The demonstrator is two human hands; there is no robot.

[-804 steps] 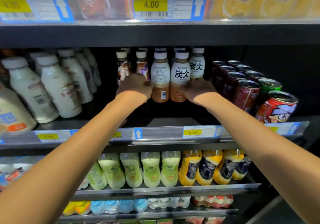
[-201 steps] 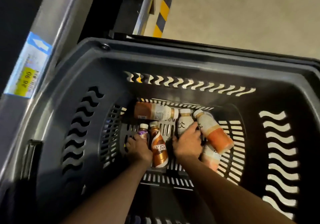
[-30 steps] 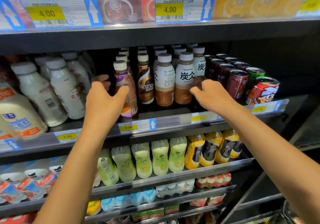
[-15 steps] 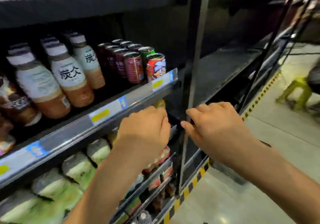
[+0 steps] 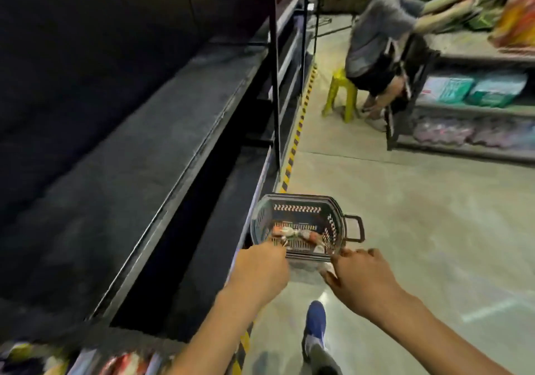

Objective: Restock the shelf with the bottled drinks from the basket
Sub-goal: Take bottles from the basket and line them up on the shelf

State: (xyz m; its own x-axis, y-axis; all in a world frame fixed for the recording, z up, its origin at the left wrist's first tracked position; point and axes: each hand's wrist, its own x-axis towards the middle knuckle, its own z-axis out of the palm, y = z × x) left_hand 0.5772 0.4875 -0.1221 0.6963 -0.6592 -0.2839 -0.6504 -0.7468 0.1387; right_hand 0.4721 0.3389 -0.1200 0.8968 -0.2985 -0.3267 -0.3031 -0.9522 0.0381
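- Bottles (image 5: 295, 234) lie blurred in the bottom of the basket (image 5: 298, 201).
- The basket stands on the floor (image 5: 405, 215), just beside the foot of the shelf (image 5: 144, 157).
- The left hand (image 5: 260, 267) and right hand (image 5: 359, 279) hover over its near rim, both empty, fingers loosely curled.
- Well beyond, a person (image 5: 376, 27) sits on a yellow stool (image 5: 341, 94).

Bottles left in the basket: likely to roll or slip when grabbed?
The bottles appear to lie on their sides, so a nudge probably rolls them across the floor of the basket. They look round and smooth, though blurred, so a loose grip may slip. If still full, each is likely heavy for its size.
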